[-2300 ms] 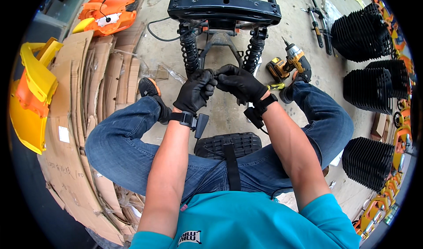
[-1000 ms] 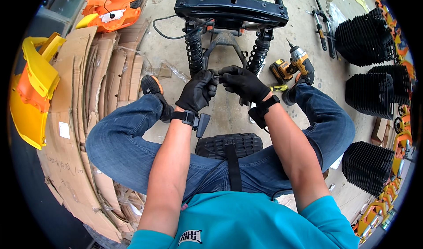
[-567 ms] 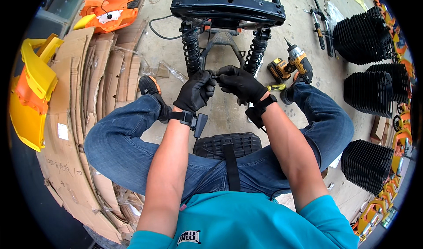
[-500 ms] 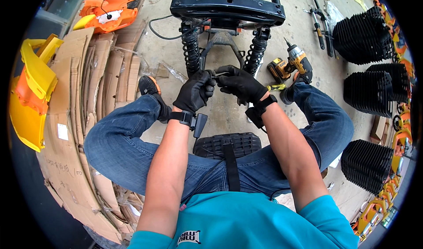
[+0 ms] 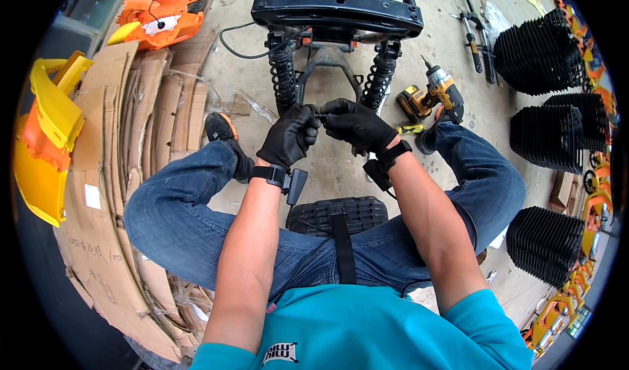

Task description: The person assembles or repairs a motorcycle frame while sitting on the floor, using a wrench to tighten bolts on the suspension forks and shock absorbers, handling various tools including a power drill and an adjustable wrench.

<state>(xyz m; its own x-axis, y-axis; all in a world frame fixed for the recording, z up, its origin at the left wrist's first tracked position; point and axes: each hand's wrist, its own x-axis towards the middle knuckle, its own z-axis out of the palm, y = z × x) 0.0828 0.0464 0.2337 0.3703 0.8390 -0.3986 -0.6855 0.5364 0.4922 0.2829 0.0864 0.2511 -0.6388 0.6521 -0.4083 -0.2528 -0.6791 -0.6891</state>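
My left hand [image 5: 288, 137] and my right hand [image 5: 357, 124], both in black gloves, meet fingertip to fingertip just below the front of a black metal frame [image 5: 337, 13]. Between them they pinch a small dark slim part [image 5: 320, 114], too small to make out. The two black coil springs of the shock absorbers [image 5: 283, 78] stand on either side of a grey metal fork [image 5: 331, 62] just beyond my hands. To the right of my right hand a yellow-and-black cordless driver [image 5: 445, 92] stands by my shoe, with a small yellow-handled tool [image 5: 409, 128] beside it.
Flattened cardboard [image 5: 98, 239] covers the left floor, with yellow-orange panels [image 5: 49, 134] and an orange body part [image 5: 157, 13]. A black mat [image 5: 308, 216] lies between my legs. Stacks of black ribbed parts [image 5: 544, 128] line the right, near long metal tools [image 5: 478, 42].
The fingers of my right hand have shifted slightly on the small part against my left fingertips. Otherwise my hands stay in nearly the same place.
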